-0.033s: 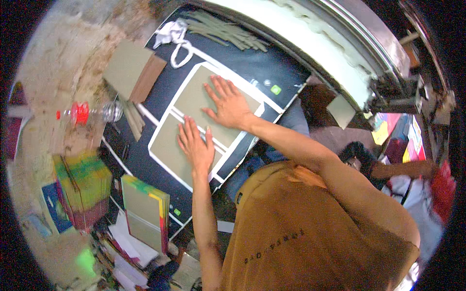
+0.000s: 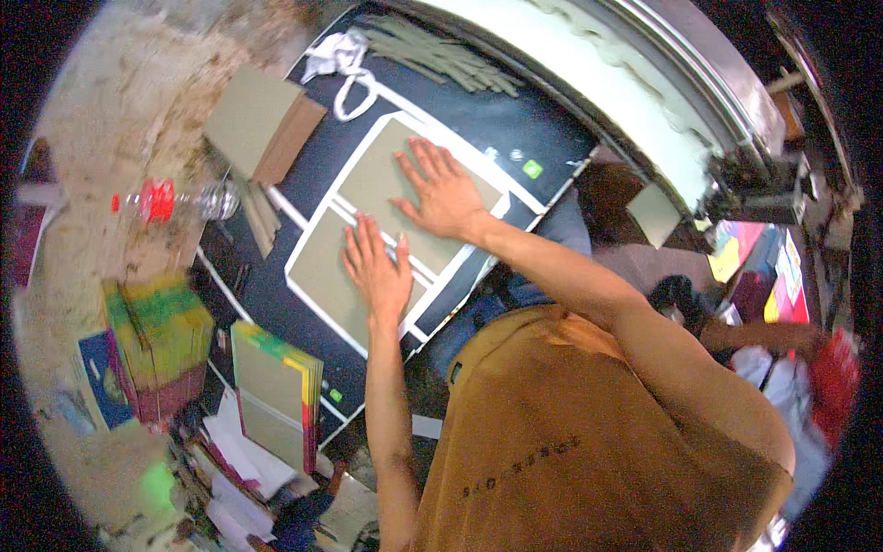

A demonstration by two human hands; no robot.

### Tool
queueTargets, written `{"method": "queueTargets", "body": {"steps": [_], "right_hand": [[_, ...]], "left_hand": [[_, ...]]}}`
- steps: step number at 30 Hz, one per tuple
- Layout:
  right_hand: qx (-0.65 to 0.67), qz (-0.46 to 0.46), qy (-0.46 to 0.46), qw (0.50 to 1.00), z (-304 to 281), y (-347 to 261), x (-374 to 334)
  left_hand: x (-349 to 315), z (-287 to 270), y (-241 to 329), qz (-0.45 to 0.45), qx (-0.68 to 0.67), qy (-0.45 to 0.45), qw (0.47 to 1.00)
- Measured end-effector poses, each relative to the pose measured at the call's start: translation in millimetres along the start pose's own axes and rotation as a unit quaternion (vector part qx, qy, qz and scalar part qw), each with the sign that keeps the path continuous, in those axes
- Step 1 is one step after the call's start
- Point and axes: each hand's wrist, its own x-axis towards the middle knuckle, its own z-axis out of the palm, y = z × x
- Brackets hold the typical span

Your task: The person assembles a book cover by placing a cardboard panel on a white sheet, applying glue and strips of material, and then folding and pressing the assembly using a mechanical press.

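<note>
Two grey cardboard panels lie side by side on a white-edged sheet, with narrow white lines between them, on a dark tabletop (image 2: 313, 317). My left hand (image 2: 379, 276) rests flat on the nearer left panel (image 2: 322, 262), its fingers stretched and slightly apart. Palm down on the farther right panel (image 2: 375, 170), my right hand (image 2: 446, 198) has its fingers extended and thumb out. Neither hand grips anything. Both palms hide parts of the panels beneath.
Grey strips (image 2: 441, 60) and a white cloth (image 2: 336, 55) lie along the far edge. Loose boards (image 2: 248, 115) and a plastic bottle (image 2: 216, 201) are at left. Colourful covered boards (image 2: 276, 386) stand at lower left, near a bundled stack (image 2: 156, 340). A white-topped machine (image 2: 589, 74) borders the far right.
The whole view has shifted slightly, so the scene sits a little further right. Both hands stay flat on the same panels, with no clear movement over them.
</note>
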Motion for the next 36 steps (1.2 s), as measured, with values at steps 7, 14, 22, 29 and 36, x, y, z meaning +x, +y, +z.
{"method": "queueTargets", "body": {"steps": [7,14,22,29,36], "right_hand": [[0.001,-0.018,0.007,1.000,6,-4,7],[0.012,-0.128,-0.025,0.991,22,-27,20],[-0.006,-0.140,-0.084,0.987,10,-41,29],[-0.030,-0.143,-0.094,0.985,8,-41,31],[-0.046,-0.152,-0.111,0.981,7,-44,34]], "left_hand": [[-10,-5,-26,-0.076,-0.185,0.136,0.970],[-27,-2,-28,-0.115,-0.016,0.051,0.992],[-32,-2,-27,-0.138,-0.028,0.032,0.989],[-10,-10,-32,-0.076,-0.125,0.027,0.989],[-2,-6,-33,-0.013,-0.080,-0.019,0.997]]}}
